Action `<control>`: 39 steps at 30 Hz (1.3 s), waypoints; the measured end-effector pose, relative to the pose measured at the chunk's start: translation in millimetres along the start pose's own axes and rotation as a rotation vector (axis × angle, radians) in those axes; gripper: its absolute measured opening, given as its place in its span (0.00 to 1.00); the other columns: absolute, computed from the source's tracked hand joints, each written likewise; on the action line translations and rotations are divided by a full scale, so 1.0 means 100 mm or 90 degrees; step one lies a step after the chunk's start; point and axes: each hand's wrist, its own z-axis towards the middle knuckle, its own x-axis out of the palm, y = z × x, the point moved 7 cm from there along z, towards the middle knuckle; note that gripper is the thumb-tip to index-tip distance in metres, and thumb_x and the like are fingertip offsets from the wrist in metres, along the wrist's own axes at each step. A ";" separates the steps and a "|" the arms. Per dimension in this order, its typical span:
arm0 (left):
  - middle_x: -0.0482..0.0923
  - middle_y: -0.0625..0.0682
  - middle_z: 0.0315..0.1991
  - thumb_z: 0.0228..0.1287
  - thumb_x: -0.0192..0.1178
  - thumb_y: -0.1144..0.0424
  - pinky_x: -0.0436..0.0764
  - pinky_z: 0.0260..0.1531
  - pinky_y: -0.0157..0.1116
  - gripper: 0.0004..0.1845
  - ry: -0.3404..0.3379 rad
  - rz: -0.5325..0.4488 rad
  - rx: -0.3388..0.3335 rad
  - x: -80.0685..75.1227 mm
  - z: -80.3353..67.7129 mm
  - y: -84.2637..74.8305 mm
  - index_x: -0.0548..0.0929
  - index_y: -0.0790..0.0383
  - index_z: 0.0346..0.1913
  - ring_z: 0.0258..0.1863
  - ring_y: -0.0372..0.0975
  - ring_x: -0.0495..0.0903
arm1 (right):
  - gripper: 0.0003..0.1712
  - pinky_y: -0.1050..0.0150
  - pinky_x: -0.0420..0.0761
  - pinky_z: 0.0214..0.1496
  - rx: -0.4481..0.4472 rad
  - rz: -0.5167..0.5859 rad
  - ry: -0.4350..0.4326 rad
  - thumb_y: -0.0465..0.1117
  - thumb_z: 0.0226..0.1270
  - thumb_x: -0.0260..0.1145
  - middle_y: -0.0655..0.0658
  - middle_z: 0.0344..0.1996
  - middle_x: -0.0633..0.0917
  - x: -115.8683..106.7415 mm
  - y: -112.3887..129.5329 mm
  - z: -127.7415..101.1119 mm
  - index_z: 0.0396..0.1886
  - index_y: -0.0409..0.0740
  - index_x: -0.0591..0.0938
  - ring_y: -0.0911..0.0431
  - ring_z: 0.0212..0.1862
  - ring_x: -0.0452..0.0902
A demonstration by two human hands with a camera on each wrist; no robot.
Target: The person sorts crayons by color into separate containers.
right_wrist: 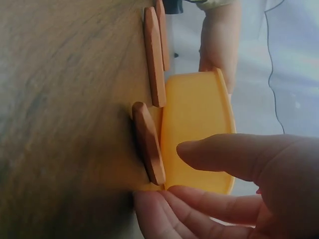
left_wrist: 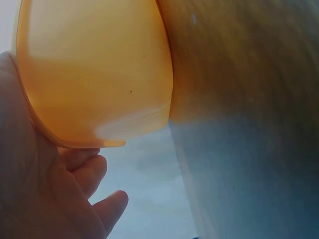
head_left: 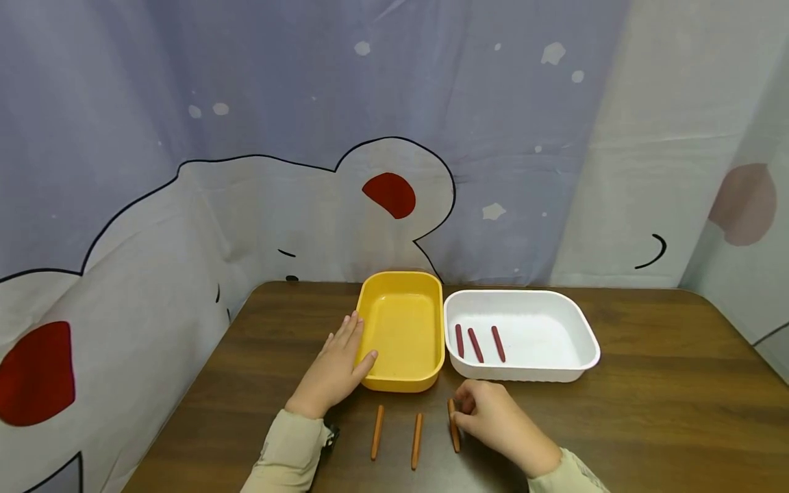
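Right hand: we see our right hand [head_left: 493,418] on the table [head_left: 647,411], fingertips pinching the rightmost orange stick [head_left: 454,428].
Stick: lies flat, just in front of the yellow tray [head_left: 402,329].
Left hand: our left hand [head_left: 337,366] rests flat against the tray's left wall, fingers relaxed.

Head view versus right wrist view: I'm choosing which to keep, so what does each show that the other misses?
Only the head view shows the white tray with three dark red sticks and the whole table. Only the right wrist view shows the right hand's fingertips closing on the nearest orange stick. Both show the yellow tray, the left hand against it, the right hand and the other orange sticks.
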 end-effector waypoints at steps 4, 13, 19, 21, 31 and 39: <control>0.47 0.61 0.81 0.79 0.50 0.45 0.51 0.76 0.56 0.40 -0.001 -0.002 -0.001 0.00 0.00 0.01 0.55 0.71 0.78 0.80 0.50 0.46 | 0.11 0.68 0.74 0.25 0.025 -0.006 -0.012 0.36 0.51 0.79 0.54 0.19 0.78 0.02 -0.03 0.01 0.28 0.40 0.82 0.64 0.23 0.71; 0.45 0.60 0.81 0.79 0.48 0.44 0.50 0.76 0.56 0.40 0.006 0.007 -0.003 0.01 0.01 0.03 0.54 0.70 0.79 0.80 0.49 0.45 | 0.19 0.68 0.68 0.22 0.054 -0.036 -0.029 0.36 0.49 0.80 0.55 0.15 0.72 0.10 -0.05 0.06 0.18 0.45 0.74 0.62 0.20 0.65; 0.45 0.61 0.81 0.79 0.49 0.45 0.51 0.76 0.56 0.40 0.006 0.006 -0.005 0.00 0.01 0.02 0.54 0.71 0.79 0.80 0.49 0.45 | 0.20 0.67 0.67 0.22 0.060 -0.065 -0.028 0.34 0.49 0.78 0.54 0.15 0.71 0.11 -0.03 0.07 0.16 0.46 0.73 0.60 0.20 0.64; 0.46 0.61 0.81 0.79 0.49 0.45 0.51 0.76 0.56 0.40 0.004 0.005 -0.005 0.00 0.01 0.02 0.55 0.71 0.79 0.80 0.49 0.45 | 0.19 0.67 0.67 0.22 0.062 -0.068 -0.025 0.34 0.50 0.77 0.54 0.15 0.71 0.10 -0.03 0.07 0.16 0.46 0.73 0.61 0.20 0.65; 0.45 0.61 0.81 0.79 0.49 0.45 0.51 0.76 0.56 0.40 0.006 0.000 -0.006 0.01 0.01 0.02 0.55 0.70 0.79 0.80 0.49 0.45 | 0.16 0.68 0.71 0.19 0.065 -0.031 -0.006 0.32 0.58 0.72 0.56 0.07 0.72 0.11 -0.03 0.05 0.17 0.45 0.74 0.65 0.09 0.67; 0.46 0.60 0.81 0.79 0.49 0.45 0.51 0.76 0.56 0.40 0.005 0.003 -0.006 0.01 0.01 0.02 0.54 0.70 0.79 0.80 0.49 0.45 | 0.16 0.68 0.70 0.16 0.058 0.001 -0.004 0.34 0.59 0.72 0.56 0.11 0.74 0.11 0.00 0.04 0.18 0.46 0.74 0.66 0.12 0.66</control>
